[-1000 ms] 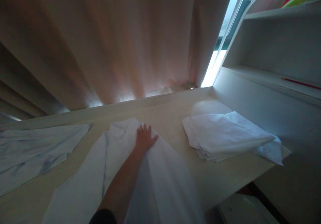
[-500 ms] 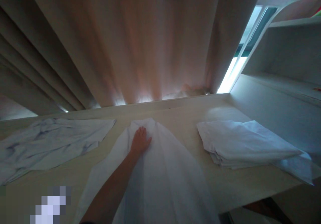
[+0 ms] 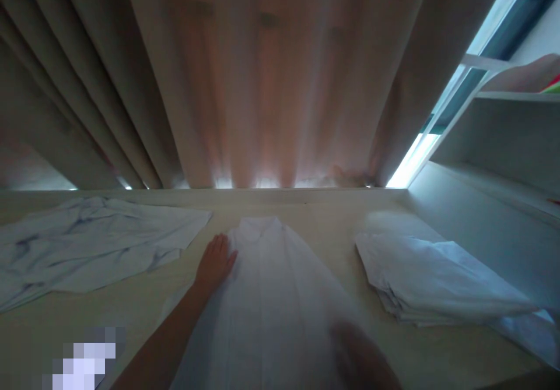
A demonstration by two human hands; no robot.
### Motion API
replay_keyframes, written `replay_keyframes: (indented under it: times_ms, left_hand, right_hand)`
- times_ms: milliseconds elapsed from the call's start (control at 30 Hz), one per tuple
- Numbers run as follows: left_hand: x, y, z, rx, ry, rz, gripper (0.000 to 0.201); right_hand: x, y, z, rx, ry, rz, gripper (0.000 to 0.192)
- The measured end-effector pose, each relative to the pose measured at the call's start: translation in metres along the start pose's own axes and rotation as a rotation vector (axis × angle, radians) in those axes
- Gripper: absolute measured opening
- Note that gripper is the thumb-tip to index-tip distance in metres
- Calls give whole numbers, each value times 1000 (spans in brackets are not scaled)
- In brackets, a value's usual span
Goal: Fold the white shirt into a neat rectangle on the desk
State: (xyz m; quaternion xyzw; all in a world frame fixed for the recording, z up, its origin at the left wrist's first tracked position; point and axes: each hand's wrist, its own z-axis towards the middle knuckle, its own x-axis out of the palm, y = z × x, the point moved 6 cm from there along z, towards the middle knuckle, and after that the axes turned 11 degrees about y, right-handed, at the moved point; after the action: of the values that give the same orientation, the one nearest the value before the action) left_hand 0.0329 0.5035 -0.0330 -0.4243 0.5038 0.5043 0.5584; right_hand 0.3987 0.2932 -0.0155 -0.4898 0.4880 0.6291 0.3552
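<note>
The left hand [image 3: 213, 270] lies flat between seven and eight o'clock, its fingers [image 3: 216, 245] straight and close together, the thumb spread out over the shoulder edge of a white collared shirt [image 3: 271, 302]; nothing is gripped. At five o'clock the right hand [image 3: 356, 343] is blurred over the shirt's other side, so I cannot tell whether its fingers are apart or clamped. The shirt is spread at six o'clock on the pale surface [image 3: 326, 221], collar toward twelve. A creased white garment [image 3: 109, 238] lies near nine, a stack of folded white cloth [image 3: 429, 279] at four, and a brown curtain [image 3: 280, 87] hangs at twelve.
</note>
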Motion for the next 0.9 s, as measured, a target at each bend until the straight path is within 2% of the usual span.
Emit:
replay_keyframes:
  times_ms: [100,167,233,300,400,567,733,900]
  left_hand:
    - [2,-9,16,-52,16,-48,66]
    - [6,-15,23,-50,33,-78,67]
    - [12,-17,28,-35,55,-93,66]
    - [16,-17,33,-19,83,-91,65]
    - [22,-18,36,29,101,-76,67]
    - [29,-17,32,42,85,-63,68]
    - [24,-20,28,55,96,-44,66]
    - [20,-24,28,113,113,-40,62]
  right_hand:
    - [0,0,117,10,19,-3,46]
    - [2,11,185,11,36,-9,52]
    - [8,23,235,16,43,-24,55]
    - [17,33,266,23,46,-42,57]
    - [32,39,287,3,55,-71,59]
    - [51,37,290,-69,75,-135,58]
    - [57,31,286,-74,41,-170,60]
    - [61,32,288,-80,60,-195,61]
